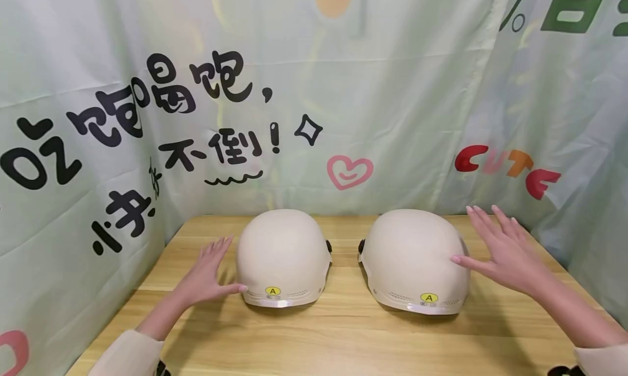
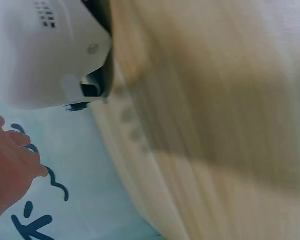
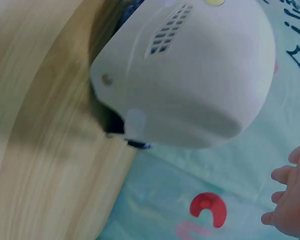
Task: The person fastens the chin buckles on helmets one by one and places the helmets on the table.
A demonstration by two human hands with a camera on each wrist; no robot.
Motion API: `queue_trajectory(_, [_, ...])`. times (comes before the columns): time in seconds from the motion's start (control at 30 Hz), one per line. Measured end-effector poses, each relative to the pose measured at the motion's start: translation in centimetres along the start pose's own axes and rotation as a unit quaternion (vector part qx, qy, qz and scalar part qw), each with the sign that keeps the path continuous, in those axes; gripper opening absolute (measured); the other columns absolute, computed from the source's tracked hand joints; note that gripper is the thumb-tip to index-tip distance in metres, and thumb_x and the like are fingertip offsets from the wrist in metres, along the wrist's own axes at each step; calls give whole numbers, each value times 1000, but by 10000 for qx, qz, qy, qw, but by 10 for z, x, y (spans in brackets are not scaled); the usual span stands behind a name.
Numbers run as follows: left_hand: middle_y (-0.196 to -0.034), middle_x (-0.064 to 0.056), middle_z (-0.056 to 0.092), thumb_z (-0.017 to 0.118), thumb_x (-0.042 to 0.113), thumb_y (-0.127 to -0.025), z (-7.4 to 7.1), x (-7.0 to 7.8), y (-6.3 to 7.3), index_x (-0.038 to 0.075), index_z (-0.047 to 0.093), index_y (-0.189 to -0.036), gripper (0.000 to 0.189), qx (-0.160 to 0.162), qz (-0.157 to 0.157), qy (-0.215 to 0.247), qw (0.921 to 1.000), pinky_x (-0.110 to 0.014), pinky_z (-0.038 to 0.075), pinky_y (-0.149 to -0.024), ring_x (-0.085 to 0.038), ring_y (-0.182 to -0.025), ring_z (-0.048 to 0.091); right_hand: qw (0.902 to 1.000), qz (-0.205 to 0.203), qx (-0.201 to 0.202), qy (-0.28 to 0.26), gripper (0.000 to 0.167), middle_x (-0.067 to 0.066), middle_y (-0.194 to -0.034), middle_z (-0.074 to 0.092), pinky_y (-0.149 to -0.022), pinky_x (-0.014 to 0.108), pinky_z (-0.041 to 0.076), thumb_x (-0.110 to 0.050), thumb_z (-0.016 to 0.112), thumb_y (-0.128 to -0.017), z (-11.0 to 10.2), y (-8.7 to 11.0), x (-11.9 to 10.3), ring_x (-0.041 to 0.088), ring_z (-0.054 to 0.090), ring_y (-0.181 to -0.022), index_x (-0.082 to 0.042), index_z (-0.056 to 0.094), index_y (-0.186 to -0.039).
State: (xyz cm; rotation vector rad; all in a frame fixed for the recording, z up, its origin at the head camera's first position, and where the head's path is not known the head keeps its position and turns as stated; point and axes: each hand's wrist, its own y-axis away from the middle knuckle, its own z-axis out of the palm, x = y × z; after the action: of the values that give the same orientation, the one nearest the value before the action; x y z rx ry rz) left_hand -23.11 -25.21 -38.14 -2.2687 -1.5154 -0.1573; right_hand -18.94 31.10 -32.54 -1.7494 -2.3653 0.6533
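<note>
Two cream-white helmets stand side by side on the wooden table, domes up, each with a round yellow "A" sticker at its front rim. My left hand (image 1: 211,275) is beside the left helmet (image 1: 282,256), fingers straight and thumb spread toward its lower edge; whether the thumb touches cannot be told. On the other side my right hand (image 1: 507,253) is raised by the right helmet (image 1: 417,256), fingers extended, the thumb in front of its shell. Neither hand holds anything. The wrist views show the left helmet's side (image 2: 45,60) and the right helmet's vented side (image 3: 190,85).
The wooden table (image 1: 304,343) reaches back to a pale printed curtain (image 1: 392,109) with black characters, a pink heart and coloured letters. More curtain hangs along the left and right sides. A gap separates the two helmets.
</note>
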Motion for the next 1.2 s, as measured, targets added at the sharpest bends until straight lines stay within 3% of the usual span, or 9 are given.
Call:
queue_trajectory(0.27, [-144, -28, 33, 79, 51, -64, 9, -5, 12, 3, 25, -145, 109, 478, -140, 503, 9975, -70, 30, -95, -52, -127, 33, 9986, -336, -94, -404, 97, 26, -145, 30, -113, 58, -4, -46, 70, -77, -1, -7, -30, 44, 7, -140, -9, 16, -149])
queue_trajectory(0.4, [-143, -29, 33, 79, 49, -64, 18, -8, 17, -2, 27, -143, 108, 451, -103, 665, 9967, -66, 32, -98, -49, -128, 35, 9972, -668, -20, -336, 94, 23, -143, 36, -115, 56, 3, -47, 70, -76, 3, -8, -47, 42, 15, -139, -9, 22, -148])
queue_trajectory(0.57, [-141, -30, 36, 80, 48, -65, 27, -9, 25, -5, 28, -142, 107, 383, -136, 702, 9967, -64, 36, -97, -49, -125, 39, 9941, -978, -25, -468, 90, 18, -141, 42, -107, 60, 21, -49, 71, -75, 10, -8, -71, 42, 26, -133, -8, 32, -144])
queue_trajectory(0.8, [-142, -30, 35, 79, 50, -64, 28, -4, 22, -1, 25, -144, 109, 169, -345, 803, 9960, -64, 37, -96, -50, -125, 39, 9876, -779, -116, -1355, 82, 20, -138, 44, -95, 65, 34, -38, 74, -75, 28, -12, -107, 45, 33, -129, -5, 37, -140])
queue_trajectory(0.97, [-143, -29, 33, 78, 51, -65, 28, -4, 18, 3, 22, -146, 110, 34, -448, 883, 9951, -65, 36, -96, -50, -126, 37, 9735, -429, 50, -2244, 73, 26, -132, 49, -91, 61, 42, -27, 75, -76, 53, -10, -135, 46, 43, -123, 3, 43, -134])
queue_trajectory(1.2, [-143, -29, 33, 80, 50, -64, 29, -8, 14, 4, 19, -147, 113, -59, -486, 1077, 9930, -67, 35, -95, -51, -127, 36, 9665, -478, -148, -2519, 72, 24, -131, 51, -97, 53, 42, -27, 74, -78, 80, -14, -161, 40, 49, -120, 7, 43, -133])
